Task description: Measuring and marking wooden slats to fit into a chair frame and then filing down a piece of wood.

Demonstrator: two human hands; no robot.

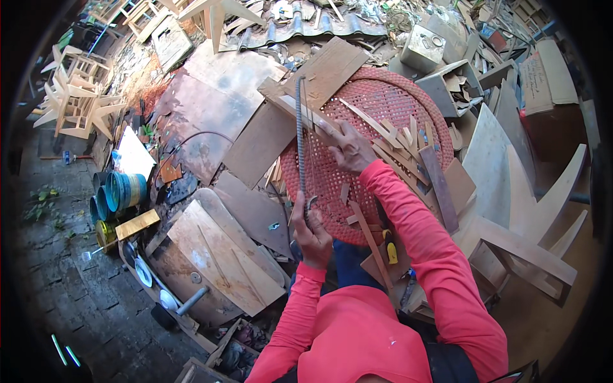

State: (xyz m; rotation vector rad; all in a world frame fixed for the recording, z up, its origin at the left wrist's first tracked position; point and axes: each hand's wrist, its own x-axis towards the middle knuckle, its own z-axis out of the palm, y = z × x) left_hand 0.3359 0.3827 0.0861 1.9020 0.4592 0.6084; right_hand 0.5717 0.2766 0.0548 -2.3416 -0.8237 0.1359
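My left hand (310,236) is wrapped round the lower end of a handmade saw (300,137), whose ridged metal bar runs upward with a thin blade beside it. My right hand (349,149) grips a pale wooden strip (287,100) that lies slanted under the saw. Wider brown boards (258,143) are beside and behind that strip. Below my hands is a round red woven plastic surface (401,89) with several loose wood strips (389,137) on it. A yellow-handled tool (389,247) lies below my right forearm.
Curved wooden panels (217,249) lie at lower left, near blue buckets (118,190) on a paved floor (76,281). Wooden chair frames (73,96) stand at upper left. A cardboard box (546,108) and pale chair parts (533,255) crowd the right. Corrugated sheet (306,32) lies at the back.
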